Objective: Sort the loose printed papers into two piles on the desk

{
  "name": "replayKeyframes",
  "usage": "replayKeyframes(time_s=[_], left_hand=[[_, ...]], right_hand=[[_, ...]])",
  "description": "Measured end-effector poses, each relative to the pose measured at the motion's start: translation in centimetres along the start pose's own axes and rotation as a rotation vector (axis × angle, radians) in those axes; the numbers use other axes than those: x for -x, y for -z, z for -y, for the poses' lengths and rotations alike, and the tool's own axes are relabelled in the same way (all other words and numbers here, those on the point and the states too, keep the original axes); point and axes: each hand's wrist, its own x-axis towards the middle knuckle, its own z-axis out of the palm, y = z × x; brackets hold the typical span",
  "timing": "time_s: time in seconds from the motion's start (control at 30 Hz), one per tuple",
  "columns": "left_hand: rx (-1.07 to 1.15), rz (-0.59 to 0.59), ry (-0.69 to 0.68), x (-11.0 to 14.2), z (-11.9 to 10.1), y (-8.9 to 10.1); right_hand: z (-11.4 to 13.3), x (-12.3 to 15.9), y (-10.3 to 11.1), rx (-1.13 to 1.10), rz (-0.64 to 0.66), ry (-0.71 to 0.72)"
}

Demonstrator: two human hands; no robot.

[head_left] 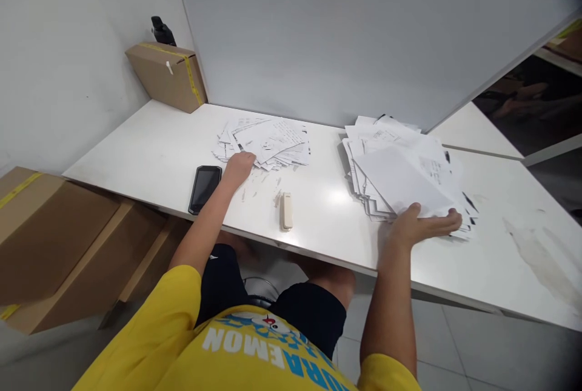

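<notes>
My left hand rests on the near left edge of a fanned pile of printed papers on the white table; its fingers curl down onto the sheets. My right hand is palm up under the near edge of a larger stack of papers, with the thumb and fingers closed on the stack's lower sheets. A blank white sheet lies on top of that stack.
A black phone lies left of my left hand. A small beige stapler sits near the table's front edge. A taped cardboard box stands at the back left corner, larger boxes on the floor at left. A white partition backs the table.
</notes>
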Motion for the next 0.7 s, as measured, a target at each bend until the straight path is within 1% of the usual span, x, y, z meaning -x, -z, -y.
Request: replayKeyframes(time_s=[0.03,0.1,0.13,0.2,0.3,0.37,0.53,0.7], left_hand=[[0.002,-0.012,-0.017,0.0,-0.1,0.0],[0.012,-0.041,-0.058,-0.1,0.0,-0.2],[0.018,-0.044,-0.079,-0.1,0.0,-0.3],[0.032,-0.009,-0.103,-0.2,0.3,-0.7],[0.049,0.072,-0.084,-0.2,0.6,-1.0],[0.065,0.079,-0.073,-0.1,0.7,-0.9],[0.136,0.01,-0.052,-0.4,0.7,-0.7],[0.186,-0.064,0.002,-1.0,0.9,-0.8]], right_hand=[[0.0,0.0,-0.1,-0.003,-0.066,-0.016],[0.0,0.0,-0.2,-0.002,-0.133,-0.031],[0.1,0.0,-0.2,-0.002,-0.13,-0.029],[0.2,0.0,-0.2,-0.003,-0.12,-0.03],[0.2,0.1,-0.2,-0.009,-0.102,-0.037],[0.3,0.3,-0.1,-0.007,-0.099,-0.043],[0.5,0.9,0.2,0.013,-0.096,-0.064],[0.5,0.6,0.0,0.053,-0.082,-0.071]])
